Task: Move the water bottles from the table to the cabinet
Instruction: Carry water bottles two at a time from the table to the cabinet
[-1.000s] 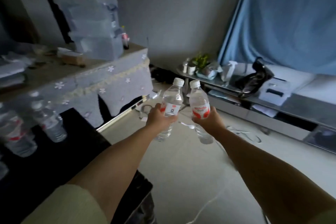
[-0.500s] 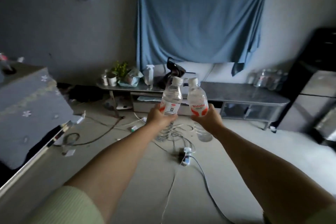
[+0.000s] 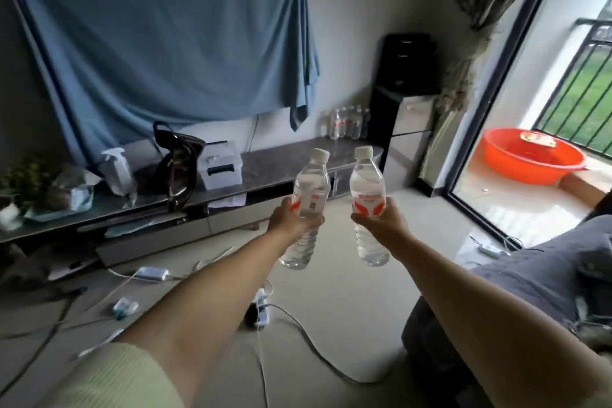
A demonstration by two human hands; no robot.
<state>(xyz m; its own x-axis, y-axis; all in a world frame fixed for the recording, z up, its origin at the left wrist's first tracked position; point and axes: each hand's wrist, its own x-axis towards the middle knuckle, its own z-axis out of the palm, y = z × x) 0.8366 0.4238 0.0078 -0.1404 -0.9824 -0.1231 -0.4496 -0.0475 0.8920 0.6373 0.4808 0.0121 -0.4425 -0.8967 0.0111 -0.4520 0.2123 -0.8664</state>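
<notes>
The person holds two water bottles out front at arm's length, one per hand, both upright w/ caps up. The left hand [image 3: 291,215] wraps round the left bottle [image 3: 306,209] at its label band; the right hand [image 3: 385,219] wraps round the right bottle [image 3: 367,205] the same way. Fingers curl round the middles, i.e. near the balance point, so neither bottle tips, and the bottles stay apart, not touching, so prob. no knocking while carried. Both look full and clear, white caps on, so no spill risk.

Neither bottle rests on anything yet; both hang in the air over the floor, in front of the low TV cabinet [image 3: 271,162] along the wall. At the right end of its top, near the back edge, a cluster of bottles [image 3: 347,122] like these already stands, beside a dark tall unit [image 3: 404,93]. That reads as the drop spot, so the arms point approx. that way.

Judgement: mid-carry, delivery not yet done. The cabinet's left part is crowded – spray bottle [image 3: 116,169], dark handbag [image 3: 178,166], white box [image 3: 220,166] – which explains the right-end stacking. Cables [image 3: 314,358] and a power strip [image 3: 260,308] lie on the floor betw. the person and the cabinet: trip hazard.
</notes>
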